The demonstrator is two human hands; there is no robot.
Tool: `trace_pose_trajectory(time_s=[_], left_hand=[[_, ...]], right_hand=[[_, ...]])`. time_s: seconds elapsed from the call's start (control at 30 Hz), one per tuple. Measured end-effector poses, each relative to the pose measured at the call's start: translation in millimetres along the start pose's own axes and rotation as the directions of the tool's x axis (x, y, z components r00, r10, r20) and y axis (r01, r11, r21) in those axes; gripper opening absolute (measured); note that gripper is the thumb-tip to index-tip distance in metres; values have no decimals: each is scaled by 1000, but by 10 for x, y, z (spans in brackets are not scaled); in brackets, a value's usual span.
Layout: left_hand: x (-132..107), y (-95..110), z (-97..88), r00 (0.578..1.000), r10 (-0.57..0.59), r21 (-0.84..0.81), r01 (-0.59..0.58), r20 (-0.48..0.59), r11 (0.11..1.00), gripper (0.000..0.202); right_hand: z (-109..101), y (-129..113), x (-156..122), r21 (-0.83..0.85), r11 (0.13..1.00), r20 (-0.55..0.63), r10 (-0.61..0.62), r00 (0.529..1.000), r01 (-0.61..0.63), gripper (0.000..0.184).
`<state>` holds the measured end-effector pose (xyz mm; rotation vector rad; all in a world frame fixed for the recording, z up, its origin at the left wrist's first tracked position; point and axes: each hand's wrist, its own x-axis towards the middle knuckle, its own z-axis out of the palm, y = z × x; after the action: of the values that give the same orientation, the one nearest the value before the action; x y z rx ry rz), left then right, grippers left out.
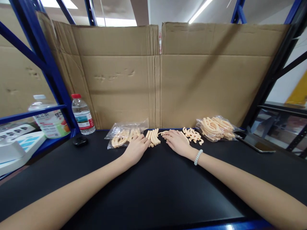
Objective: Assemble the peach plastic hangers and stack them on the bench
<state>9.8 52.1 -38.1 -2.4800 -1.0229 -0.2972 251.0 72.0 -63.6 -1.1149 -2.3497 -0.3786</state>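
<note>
My left hand (136,147) rests on the black table (153,185), fingers curled loosely beside a neat stack of curved peach plastic pieces (153,136). Just right of that stack my right hand (176,140) lies flat with fingers stretched out, touching a single curved piece (163,132). A loose pile of small peach pieces (193,135) sits to the right of that hand. A clear bag of the same curved pieces (123,135) lies left of my left hand, and a fuller bag (216,128) lies farther right.
Cardboard sheets (155,73) wall off the back of the table. A small water bottle (82,114), a larger bottle (49,118) and a black object (80,141) stand at the left by the blue rack post. A phone (257,143) lies at the right.
</note>
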Motion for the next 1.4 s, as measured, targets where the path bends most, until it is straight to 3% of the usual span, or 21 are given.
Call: trace_pose_trajectory(time_s=[0.27, 0.53, 0.67, 0.8, 0.93, 1.0, 1.17, 1.3, 1.4], left_hand=[[35, -31, 35, 994, 106, 20, -106, 3, 994, 26], [52, -12, -33, 983, 182, 27, -182, -12, 983, 32], [37, -2, -67, 974, 225, 29, -224, -38, 974, 35], [1, 65, -107, 938, 339, 30, -338, -64, 941, 32], [-30, 229, -128, 864, 477, 9, -482, -163, 876, 28], [-37, 315, -137, 846, 497, -71, -517, -191, 853, 26], [-44, 424, -145, 924, 345, -435, -383, -167, 815, 23], [-36, 439, -74, 959, 161, -701, -279, -232, 656, 18], [-17, 446, -15, 968, -20, -804, -195, -250, 562, 16]], right_hand=[[-1, 14, 47, 61, 998, -45, 19, 999, -16, 18], [46, 102, 44, 339, 938, -175, 139, 975, -72, 21], [-1, 150, 19, 497, 861, -240, 255, 937, -107, 21], [-128, 132, -57, 638, 758, -253, 375, 892, -138, 15], [-232, 0, -219, 775, 610, -170, 452, 876, -165, 10], [-267, -95, -317, 833, 519, -93, 472, 876, -192, 14], [-347, -275, -442, 912, 292, 96, 528, 843, -287, 26], [-366, -309, -442, 934, 82, 244, 569, 786, -349, 28], [-346, -297, -449, 920, -83, 355, 589, 726, -383, 32]])
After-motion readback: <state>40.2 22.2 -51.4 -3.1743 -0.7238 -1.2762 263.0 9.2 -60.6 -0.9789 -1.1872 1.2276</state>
